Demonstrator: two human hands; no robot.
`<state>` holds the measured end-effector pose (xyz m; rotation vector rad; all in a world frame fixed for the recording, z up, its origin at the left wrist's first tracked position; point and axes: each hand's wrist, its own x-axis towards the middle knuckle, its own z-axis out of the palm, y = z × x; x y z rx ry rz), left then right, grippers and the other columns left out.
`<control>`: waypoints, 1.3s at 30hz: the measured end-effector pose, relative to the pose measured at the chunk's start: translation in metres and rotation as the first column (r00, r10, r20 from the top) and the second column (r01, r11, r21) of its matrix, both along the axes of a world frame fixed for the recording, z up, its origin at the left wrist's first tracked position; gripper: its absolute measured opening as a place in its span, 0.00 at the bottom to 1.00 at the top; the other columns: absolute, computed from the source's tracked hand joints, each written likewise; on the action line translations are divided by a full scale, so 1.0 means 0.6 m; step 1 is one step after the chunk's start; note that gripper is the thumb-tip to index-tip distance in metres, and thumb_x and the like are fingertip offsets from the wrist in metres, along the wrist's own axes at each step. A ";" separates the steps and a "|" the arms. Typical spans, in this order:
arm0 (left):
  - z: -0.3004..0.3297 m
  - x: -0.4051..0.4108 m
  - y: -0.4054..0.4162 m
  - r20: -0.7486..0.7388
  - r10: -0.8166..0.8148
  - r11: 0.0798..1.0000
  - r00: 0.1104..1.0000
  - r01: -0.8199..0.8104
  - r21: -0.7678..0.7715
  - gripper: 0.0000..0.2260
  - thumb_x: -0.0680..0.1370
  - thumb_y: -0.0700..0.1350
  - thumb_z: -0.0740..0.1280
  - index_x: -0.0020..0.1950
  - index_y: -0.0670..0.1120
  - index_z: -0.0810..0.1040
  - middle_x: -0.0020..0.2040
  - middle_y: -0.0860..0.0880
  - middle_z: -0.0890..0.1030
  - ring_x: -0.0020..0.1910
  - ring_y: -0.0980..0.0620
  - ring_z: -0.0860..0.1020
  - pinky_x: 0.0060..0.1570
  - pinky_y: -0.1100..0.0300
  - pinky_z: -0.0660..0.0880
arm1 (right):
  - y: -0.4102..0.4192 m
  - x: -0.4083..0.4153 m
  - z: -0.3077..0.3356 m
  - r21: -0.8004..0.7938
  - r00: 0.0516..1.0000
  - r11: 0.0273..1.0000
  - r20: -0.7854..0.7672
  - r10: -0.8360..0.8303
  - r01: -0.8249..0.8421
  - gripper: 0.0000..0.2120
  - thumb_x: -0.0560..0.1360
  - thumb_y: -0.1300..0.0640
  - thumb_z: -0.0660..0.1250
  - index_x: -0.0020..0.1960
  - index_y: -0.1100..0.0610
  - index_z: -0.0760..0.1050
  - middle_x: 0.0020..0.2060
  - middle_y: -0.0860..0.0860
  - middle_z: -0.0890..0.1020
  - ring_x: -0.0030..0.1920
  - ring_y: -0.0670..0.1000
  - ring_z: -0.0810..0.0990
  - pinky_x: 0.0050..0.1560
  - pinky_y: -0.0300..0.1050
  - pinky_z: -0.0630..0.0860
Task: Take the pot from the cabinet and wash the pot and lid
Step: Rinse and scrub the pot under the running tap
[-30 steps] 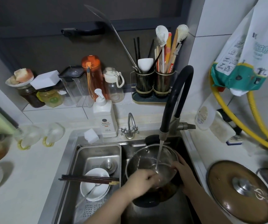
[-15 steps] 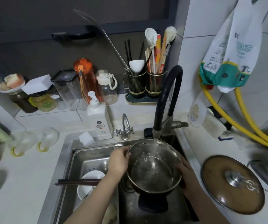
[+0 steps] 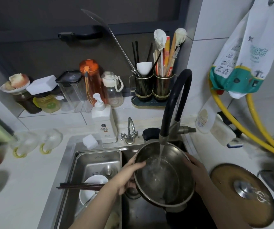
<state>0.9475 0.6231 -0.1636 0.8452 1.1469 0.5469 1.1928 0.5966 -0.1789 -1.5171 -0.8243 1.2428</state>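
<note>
The steel pot [image 3: 174, 184] is held over the sink [image 3: 70, 171] under the black faucet [image 3: 177, 103], and water runs into it. My left hand [image 3: 129, 174] grips the pot's left rim, thumb over the edge. My right hand [image 3: 194, 172] holds the right side of the pot from outside. The brown glass lid [image 3: 241, 194] with a steel knob lies flat on the counter to the right of the sink.
A steel drain basket [image 3: 98, 161] in the left sink holds a white bowl [image 3: 90, 189] and dark chopsticks [image 3: 80, 186]. A soap dispenser [image 3: 104, 121], small tap [image 3: 130, 131], sponge [image 3: 90, 141] and utensil holder [image 3: 152, 88] stand behind. Yellow hoses [image 3: 256, 129] run at right.
My left hand left the inside of the pot and took hold of its left rim. The pot was lifted closer under the faucet and tilted slightly.
</note>
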 end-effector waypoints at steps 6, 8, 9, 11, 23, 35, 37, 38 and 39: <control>-0.025 0.026 -0.008 -0.010 0.129 0.991 0.992 -0.129 0.044 0.24 0.67 0.46 0.68 0.63 0.59 0.76 0.48 0.49 0.84 0.42 0.52 0.82 0.36 0.55 0.78 | 0.055 0.031 0.016 0.048 0.936 0.994 0.345 0.075 -0.098 0.11 0.78 0.53 0.61 0.59 0.46 0.75 0.59 0.49 0.78 0.59 0.50 0.76 0.59 0.45 0.72; -0.027 0.040 -0.009 -0.009 0.196 0.979 0.980 -0.196 0.048 0.23 0.69 0.43 0.67 0.63 0.60 0.76 0.49 0.48 0.84 0.41 0.52 0.82 0.32 0.58 0.77 | 0.086 0.048 0.013 0.027 0.880 0.989 0.461 0.116 -0.145 0.21 0.79 0.51 0.59 0.71 0.52 0.66 0.71 0.50 0.66 0.72 0.53 0.62 0.73 0.51 0.60; -0.030 0.045 -0.008 -0.011 0.217 0.975 0.976 -0.217 0.050 0.24 0.69 0.43 0.67 0.63 0.61 0.76 0.50 0.47 0.84 0.41 0.51 0.82 0.34 0.57 0.78 | 0.101 0.058 0.009 0.023 0.845 0.983 0.516 0.143 -0.181 0.26 0.78 0.48 0.59 0.73 0.53 0.61 0.74 0.52 0.60 0.75 0.54 0.57 0.74 0.53 0.56; -0.034 0.047 -0.006 -0.025 0.240 0.970 0.970 -0.238 0.056 0.26 0.65 0.46 0.67 0.61 0.63 0.76 0.51 0.47 0.85 0.43 0.50 0.82 0.43 0.49 0.78 | 0.130 0.074 0.006 -0.003 0.796 0.978 0.581 0.171 -0.209 0.35 0.72 0.39 0.60 0.75 0.53 0.57 0.76 0.55 0.54 0.76 0.57 0.53 0.75 0.57 0.55; -0.034 0.050 -0.008 0.025 0.355 0.934 0.935 -0.356 0.037 0.21 0.71 0.41 0.66 0.60 0.61 0.77 0.49 0.47 0.84 0.45 0.50 0.81 0.47 0.45 0.77 | 0.211 0.104 -0.020 -0.062 0.805 0.976 0.556 0.208 -0.209 0.23 0.69 0.42 0.70 0.59 0.54 0.76 0.62 0.52 0.68 0.65 0.53 0.68 0.68 0.49 0.65; -0.005 0.015 -0.041 -0.078 0.350 0.936 0.934 -0.351 -0.010 0.05 0.75 0.45 0.63 0.47 0.50 0.78 0.39 0.47 0.81 0.36 0.48 0.79 0.31 0.58 0.75 | 0.026 0.000 0.035 0.094 0.589 0.738 0.673 0.448 -0.668 0.12 0.74 0.50 0.67 0.58 0.43 0.77 0.62 0.31 0.66 0.68 0.27 0.54 0.72 0.43 0.55; 0.002 0.004 -0.047 -0.099 0.353 0.934 0.930 -0.356 -0.014 0.04 0.76 0.45 0.62 0.45 0.49 0.77 0.38 0.47 0.79 0.35 0.48 0.78 0.28 0.61 0.74 | -0.006 -0.019 0.051 0.067 0.520 0.723 0.740 0.427 -0.688 0.13 0.72 0.42 0.63 0.52 0.43 0.80 0.58 0.31 0.73 0.65 0.24 0.58 0.72 0.46 0.53; 0.007 0.000 -0.050 -0.110 0.345 0.938 0.932 -0.348 -0.006 0.04 0.76 0.45 0.62 0.44 0.49 0.77 0.37 0.47 0.78 0.34 0.49 0.77 0.25 0.62 0.73 | -0.019 -0.035 0.066 0.014 0.472 0.709 0.756 0.454 -0.705 0.15 0.72 0.40 0.61 0.52 0.44 0.80 0.57 0.35 0.77 0.63 0.27 0.63 0.72 0.46 0.54; 0.012 -0.001 -0.053 -0.119 0.333 0.942 0.935 -0.335 0.003 0.04 0.76 0.45 0.62 0.44 0.49 0.77 0.36 0.48 0.78 0.33 0.49 0.77 0.23 0.63 0.72 | -0.030 -0.054 0.081 -0.053 0.423 0.681 0.747 0.512 -0.731 0.15 0.73 0.40 0.61 0.54 0.45 0.80 0.56 0.40 0.80 0.61 0.32 0.68 0.70 0.45 0.58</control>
